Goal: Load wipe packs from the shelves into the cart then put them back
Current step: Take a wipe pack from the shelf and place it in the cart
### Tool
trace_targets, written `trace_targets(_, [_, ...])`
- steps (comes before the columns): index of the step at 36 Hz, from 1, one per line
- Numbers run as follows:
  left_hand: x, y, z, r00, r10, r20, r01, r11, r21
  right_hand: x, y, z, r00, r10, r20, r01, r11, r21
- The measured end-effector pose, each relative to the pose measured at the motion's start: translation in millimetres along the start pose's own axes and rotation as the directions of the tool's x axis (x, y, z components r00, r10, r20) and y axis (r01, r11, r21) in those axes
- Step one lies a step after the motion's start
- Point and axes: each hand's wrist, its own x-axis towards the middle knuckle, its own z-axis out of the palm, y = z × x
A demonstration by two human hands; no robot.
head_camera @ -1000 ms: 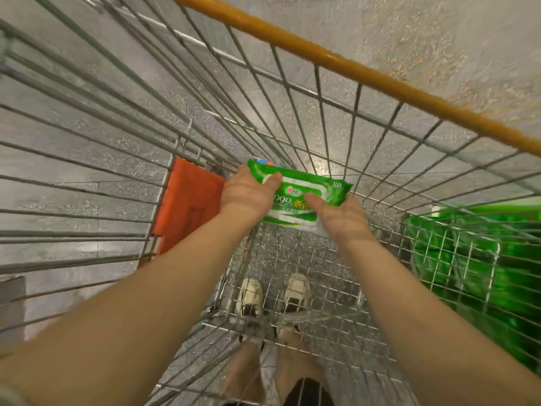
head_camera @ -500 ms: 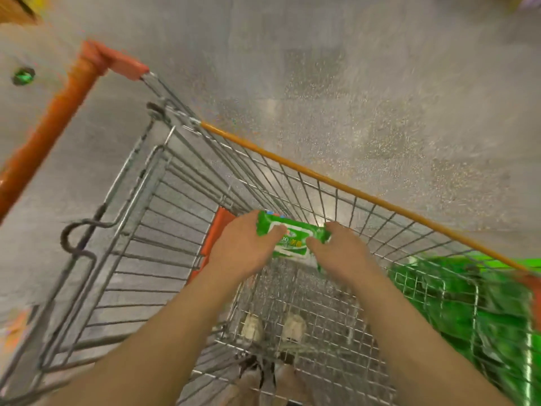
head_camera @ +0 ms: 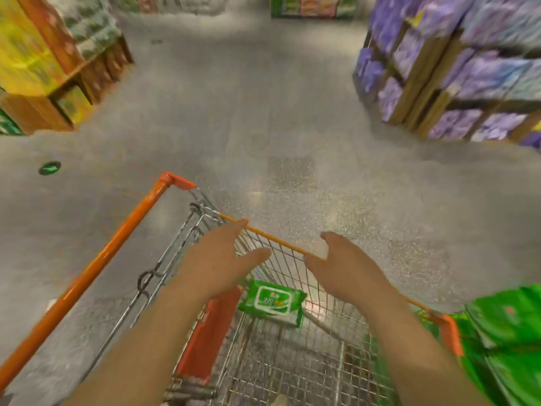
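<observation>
Head view. We record a shop aisle with a grey speckled floor (head_camera: 263,118). Stacked purple packages (head_camera: 474,74) fill wooden shelving on the right; yellow and orange cartons (head_camera: 26,54) stand on shelving at the left. Further displays at the far end are blurred and we cannot identify them. A small green mark (head_camera: 49,168) lies on the floor at left.

A wire cart (head_camera: 281,367) occupies the lower centre, its orange handle bar (head_camera: 96,268) running diagonally down to the left and an orange flap (head_camera: 209,338) set against its inner wall. An orange-trimmed rim crosses behind the hands.

One green wipe pack (head_camera: 272,303) is inside the cart basket, below and between the two hands, label upward and tilted. We cannot tell whether it rests on the mesh or is in mid-air; neither hand touches it.

The left hand (head_camera: 222,262) is above the basket, fingers straight and spread wide, holding nothing. The right hand (head_camera: 345,265) is likewise spread, thumb apart from the fingers, empty, near the cart rim.

More green packs (head_camera: 509,332) show at the right edge, beside the cart's orange corner; motion blur prevents a count.
</observation>
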Motion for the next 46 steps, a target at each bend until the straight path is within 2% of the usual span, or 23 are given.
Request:
trace_targets(3, [-7.9, 10.7, -20.6, 0.998, 0.061, -0.017, -0.061, 0.998, 0.002, -19.3, -12.6, -26.7, 0.997, -0.042, -0.068, 0.036, 0.995, -0.088])
trace_targets(9, [-23.5, 24.3, -57.1, 0.985, 0.171, -0.037, -0.170, 0.985, 0.021, -64.3, -36.5, -65.8, 0.988, -0.039, -0.150, 0.009, 0.982, -0.191])
trace_targets(16, [-49.9, 26.8, -88.7, 0.944, 0.329, 0.014, -0.329, 0.944, 0.024, -128.0, -52.4, -77.2, 0.962, 0.070, -0.262, -0.132, 0.965, -0.226])
trace_targets(21, [-73.3, 36.2, -95.2, 0.904, 0.423, 0.058, -0.425, 0.905, 0.023, -172.3, -52.3, -78.2, 0.922, 0.164, -0.351, -0.236, 0.956, -0.174])
trace_targets(34, [-149.3, 100.8, -68.4, 0.750, 0.638, 0.174, -0.651, 0.758, 0.027, -307.2, -29.1, -84.7, 0.797, 0.353, -0.491, -0.455, 0.884, -0.103])
trace_targets(46, [-274.3, 187.7, 17.2, 0.526, 0.797, 0.296, -0.837, 0.547, 0.013, -487.1, 53.5, -50.5, 0.631, 0.554, -0.543, -0.634, 0.772, 0.051])
